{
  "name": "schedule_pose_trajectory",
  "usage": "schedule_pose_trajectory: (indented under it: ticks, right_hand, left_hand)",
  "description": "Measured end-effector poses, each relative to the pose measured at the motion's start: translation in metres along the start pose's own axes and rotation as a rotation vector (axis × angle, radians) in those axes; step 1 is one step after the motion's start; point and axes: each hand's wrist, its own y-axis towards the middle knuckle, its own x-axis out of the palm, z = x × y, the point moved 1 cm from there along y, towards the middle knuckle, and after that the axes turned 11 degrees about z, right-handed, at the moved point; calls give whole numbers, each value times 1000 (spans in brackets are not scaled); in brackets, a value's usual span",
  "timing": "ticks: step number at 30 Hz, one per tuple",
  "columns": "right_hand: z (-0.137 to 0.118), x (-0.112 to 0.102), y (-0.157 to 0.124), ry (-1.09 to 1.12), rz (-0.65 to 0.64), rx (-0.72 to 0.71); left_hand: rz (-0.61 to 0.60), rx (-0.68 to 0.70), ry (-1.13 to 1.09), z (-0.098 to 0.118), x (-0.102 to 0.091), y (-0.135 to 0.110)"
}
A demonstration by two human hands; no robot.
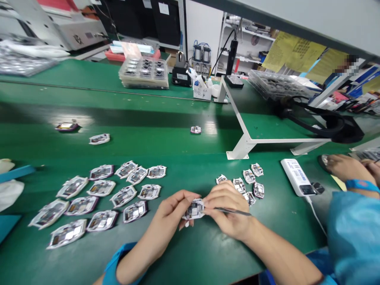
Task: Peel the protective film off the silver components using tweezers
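My left hand [170, 213] pinches a small device housing [194, 209] with a circuit board and metal-shielded parts exposed, just above the green bench. A small round white part hangs beneath it by the fingertips. My right hand [230, 206] grips dark, thin tweezers [239, 212], their back end pointing right. Its fingertips meet the housing's right edge; they hide the tweezers' tips. Several similar open housings [135, 211] lie in rows to the left of my left hand. Beyond my right hand is a smaller cluster of such housings [248, 176].
A white-legged green shelf [267, 128] stands at right, carrying a black headband-like item [314, 122]. Before it lies a white power bank [297, 176] with a cable. A co-worker's hand [346, 168] and blue sleeve [353, 229] occupy the right edge. Stacked clear trays [144, 73] sit farther back.
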Motion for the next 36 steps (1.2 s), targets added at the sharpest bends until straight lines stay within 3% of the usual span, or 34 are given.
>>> schedule_pose_trajectory:
  ticks: [10, 17, 19, 29, 36]
  right_hand:
    - [-1, 3, -1, -29, 18, 144]
    - [2, 4, -6, 82, 1, 503]
    - [3, 4, -7, 103, 13, 541]
    - [3, 3, -7, 62, 41, 412]
    - [3, 2, -9, -59, -17, 341]
  left_hand:
    - [-35, 89, 100, 0, 1, 1]
    - [-45, -110, -10, 2, 3, 1]
    - [-43, -128, -27, 3, 3, 1]
    - [-50, -147, -58, -1, 3, 1]
    - [-49, -129, -47, -5, 3, 5]
